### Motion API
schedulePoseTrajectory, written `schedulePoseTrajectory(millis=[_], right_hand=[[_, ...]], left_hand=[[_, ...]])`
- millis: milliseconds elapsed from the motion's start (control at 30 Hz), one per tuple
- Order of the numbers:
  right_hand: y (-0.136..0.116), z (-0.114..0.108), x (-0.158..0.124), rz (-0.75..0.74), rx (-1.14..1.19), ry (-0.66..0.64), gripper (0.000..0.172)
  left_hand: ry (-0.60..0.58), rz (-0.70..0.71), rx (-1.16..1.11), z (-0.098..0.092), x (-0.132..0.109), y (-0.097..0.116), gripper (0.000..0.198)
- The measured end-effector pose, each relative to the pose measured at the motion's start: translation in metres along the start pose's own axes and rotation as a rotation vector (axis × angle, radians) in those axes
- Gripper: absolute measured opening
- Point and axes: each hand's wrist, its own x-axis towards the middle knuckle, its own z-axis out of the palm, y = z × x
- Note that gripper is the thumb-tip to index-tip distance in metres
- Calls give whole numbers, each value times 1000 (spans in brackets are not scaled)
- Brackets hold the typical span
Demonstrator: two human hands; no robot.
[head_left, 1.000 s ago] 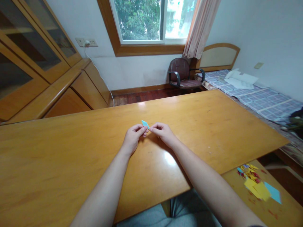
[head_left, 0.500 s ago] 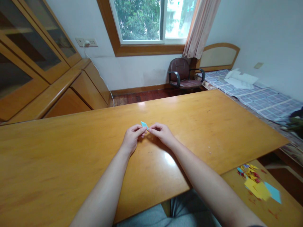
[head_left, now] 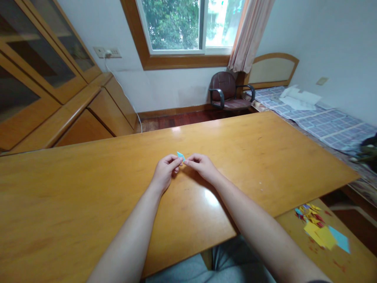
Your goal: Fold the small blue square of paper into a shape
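Observation:
A small piece of folded light-blue paper (head_left: 180,156) is held between my two hands, above the middle of the wooden table (head_left: 88,196). My left hand (head_left: 165,169) pinches it from the left, thumb on the near face. From the right, my right hand (head_left: 201,166) closes thumb and forefinger on its lower right corner. My fingertips cover part of the paper, so its full shape is hidden.
At the lower right, a lower surface (head_left: 294,232) bears yellow sheets (head_left: 320,236), a light-blue sheet (head_left: 340,239) and a pile of small coloured folded pieces (head_left: 310,213). A brown chair (head_left: 225,92) and a bed (head_left: 332,124) stand beyond the table; a cabinet (head_left: 70,114) is at left.
The blue paper has shifted very slightly to the right and tilted a little in my fingers. Both hands stay in nearly the same place.

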Motion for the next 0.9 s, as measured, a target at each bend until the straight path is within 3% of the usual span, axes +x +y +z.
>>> schedulePoseTrajectory(millis=[233,600,767,900], right_hand=[[2,1,3,1,-2,-5,26],[1,0,1,30,20,24,25],[2,1,2,17,33,-1,28],[5,1,2,2,0,-11,29]], left_hand=[[58,1,-7,2,-1,2,23],[99,26,-105,1,4,3,36],[-9,27,106,1,1,1,32],[15,10,159,1,-1,0,30]])
